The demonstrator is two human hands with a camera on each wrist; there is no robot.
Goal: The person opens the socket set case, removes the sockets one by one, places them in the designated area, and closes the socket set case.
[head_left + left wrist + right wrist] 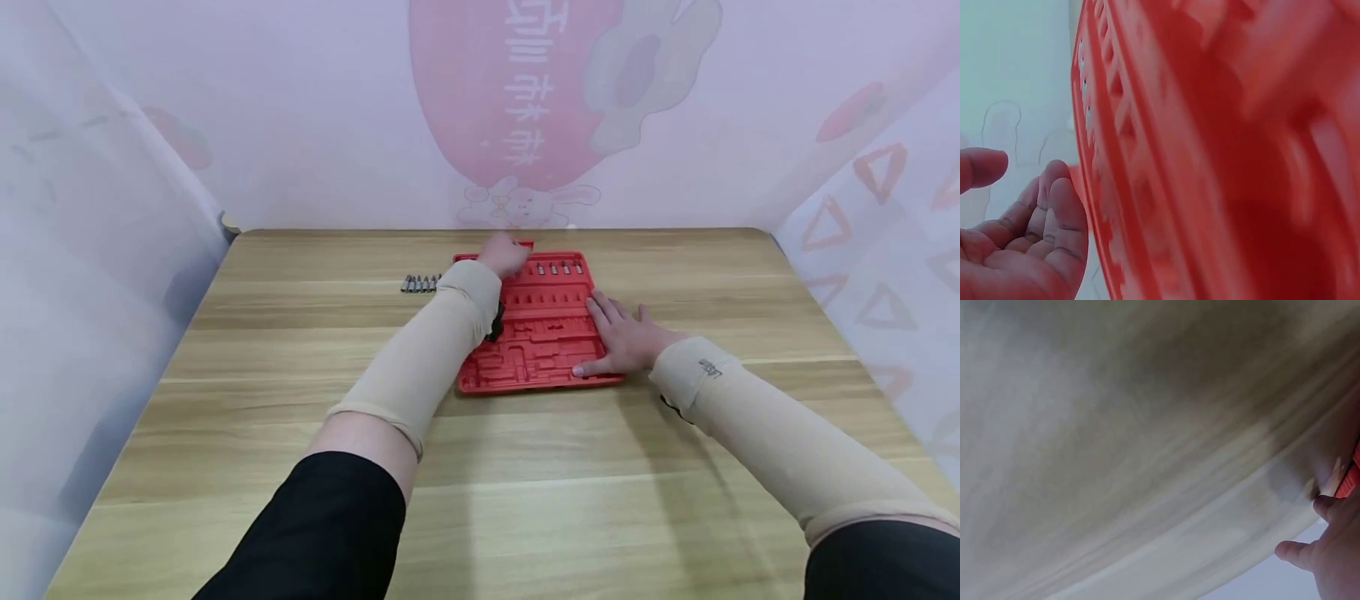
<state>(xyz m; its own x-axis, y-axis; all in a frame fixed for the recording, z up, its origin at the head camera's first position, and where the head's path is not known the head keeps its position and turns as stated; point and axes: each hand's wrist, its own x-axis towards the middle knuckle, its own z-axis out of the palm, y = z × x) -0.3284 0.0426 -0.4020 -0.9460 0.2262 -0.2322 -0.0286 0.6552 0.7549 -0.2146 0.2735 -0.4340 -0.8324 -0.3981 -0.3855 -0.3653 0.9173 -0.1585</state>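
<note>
A red moulded tool case tray point(558, 358) lies on the wooden table, with shaped hollows across its face. Several small metal bits point(558, 268) stand in its top row. My left hand point(504, 252) is at the far edge of the tray. In the left wrist view, the bent fingers point(1067, 215) meet a small red tab at the edge, the thumb stays apart from them, and nothing shows in the grasp. My right hand point(626, 337) rests with spread fingers on the tray's right side. The left forearm hides part of the tray's left side.
Left of the tray, several metal sockets point(420, 283) lie in a row, partly behind the left forearm. The wooden table point(300, 333) reaches a printed cloth wall point(315, 125) at the back, with more cloth on both sides.
</note>
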